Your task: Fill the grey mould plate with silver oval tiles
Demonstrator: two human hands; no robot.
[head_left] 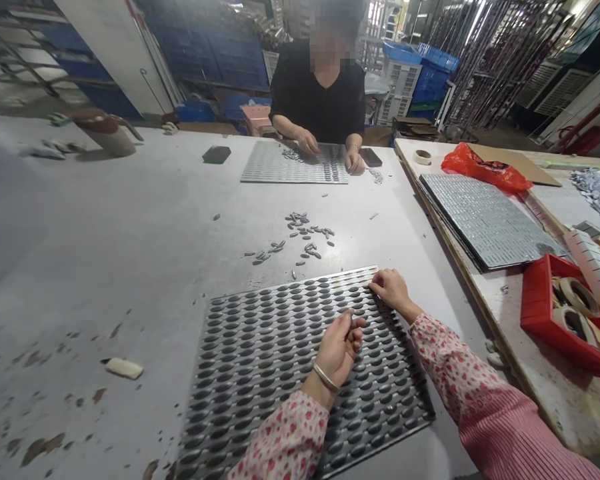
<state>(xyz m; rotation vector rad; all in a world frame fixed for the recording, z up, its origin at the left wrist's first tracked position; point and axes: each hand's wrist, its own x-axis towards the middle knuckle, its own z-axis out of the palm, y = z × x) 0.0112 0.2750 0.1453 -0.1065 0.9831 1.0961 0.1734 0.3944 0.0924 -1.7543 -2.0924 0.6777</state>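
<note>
A metal panel (380, 437) lies tilted on the table in front of me, with rows of dark grey oval pieces (265, 365) set across it. Over its right half, my left hand (337, 347) is closed, its thumb and fingers around what looks like a small grey oval piece. At the panel's far right corner, my right hand (393, 290) has its fingertips pinched together against the surface; whatever is under them is hidden. Just beyond the panel, loose oval pieces (305, 230) lie scattered on the tabletop.
Across the white table (145, 253), a co-worker (320, 93) handles another panel (275, 167). A jug (105, 133) stands far left, and a white marker-like stub (124, 368) lies nearer. The right bench holds stacked panels (490, 213), a red bag (480, 167) and a red bin (540, 300) with tape rolls.
</note>
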